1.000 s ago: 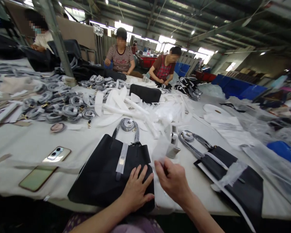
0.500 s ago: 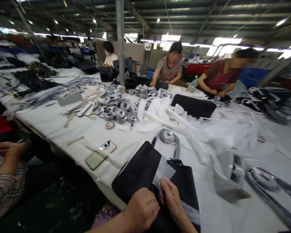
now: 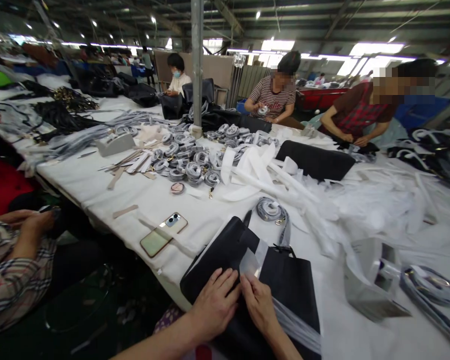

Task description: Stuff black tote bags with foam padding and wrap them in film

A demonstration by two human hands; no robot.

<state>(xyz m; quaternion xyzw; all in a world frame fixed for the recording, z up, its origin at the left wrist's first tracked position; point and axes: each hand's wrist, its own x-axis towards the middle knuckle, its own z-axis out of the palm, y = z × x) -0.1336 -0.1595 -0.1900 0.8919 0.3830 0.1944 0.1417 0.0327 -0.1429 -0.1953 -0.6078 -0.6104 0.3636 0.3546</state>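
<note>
Surface: pale covered table point(image 3: 86, 187), coiled straps point(image 3: 193, 170) mid-left, white wrapping point(image 3: 363, 207) right | Black handbag point(image 3: 290, 280): near edge, right of phone point(image 3: 164, 234) | Left hand point(image 3: 215, 302): laid flat on it, fingers slightly spread | Right hand point(image 3: 258, 302): pinching translucent strip point(image 3: 248, 264) | Room: metal post point(image 3: 197, 65), seated co-workers, bright windows point(image 3: 377, 49) far

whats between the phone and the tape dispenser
In the head view, the black bag lies between the phone and the tape dispenser; a pale strip also runs from the phone towards the bag.
</note>
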